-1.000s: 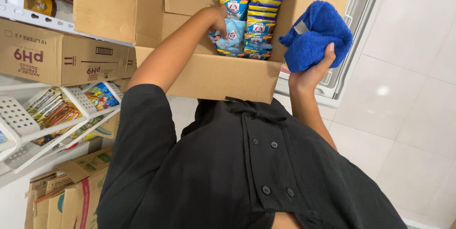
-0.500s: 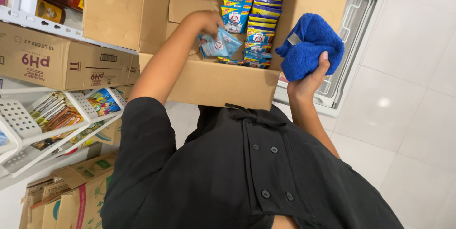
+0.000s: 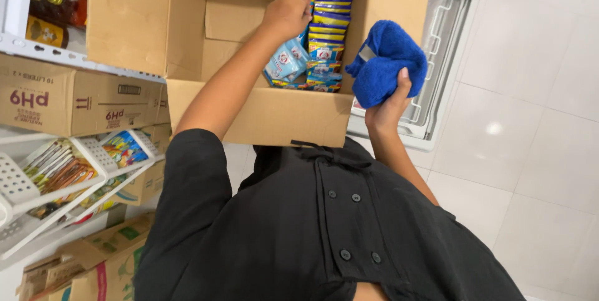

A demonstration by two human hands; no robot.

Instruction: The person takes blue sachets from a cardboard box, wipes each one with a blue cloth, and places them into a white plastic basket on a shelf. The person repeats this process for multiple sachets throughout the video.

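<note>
— What takes up the most room in the view?

— The person's black buttoned shirt (image 3: 312, 226), filling the lower half from about seven o'clock round to four o'clock. Beyond it, at twelve o'clock, stands a large open brown cardboard box (image 3: 262, 114) with its flaps up.

— And around the box?

— At nine o'clock, white wire shelving (image 3: 37, 48) carries a closed brown cardboard carton (image 3: 75, 98), with dark bottles above it at eleven o'clock. Lower, near eight o'clock, white plastic baskets (image 3: 93, 151) hold colourful flat packets. At two o'clock a white wire rack (image 3: 430, 76) lies against the pale tiled floor (image 3: 536, 151).

— What is inside the box?

— A stack of blue and yellow snack packets (image 3: 327, 33), packed on edge along its right-hand wall, at about one o'clock from the middle of the view.

— Where are the hands?

— Well apart. The left hand (image 3: 287, 15) reaches down into the box at twelve o'clock, fingers closed on a pale blue packet (image 3: 288, 61) that hangs just beside the stack. The right hand (image 3: 390, 104) is outside the box at two o'clock, clamped from below on a bunched bright blue towelling cloth (image 3: 387, 58), which rests against the box's right wall.
</note>
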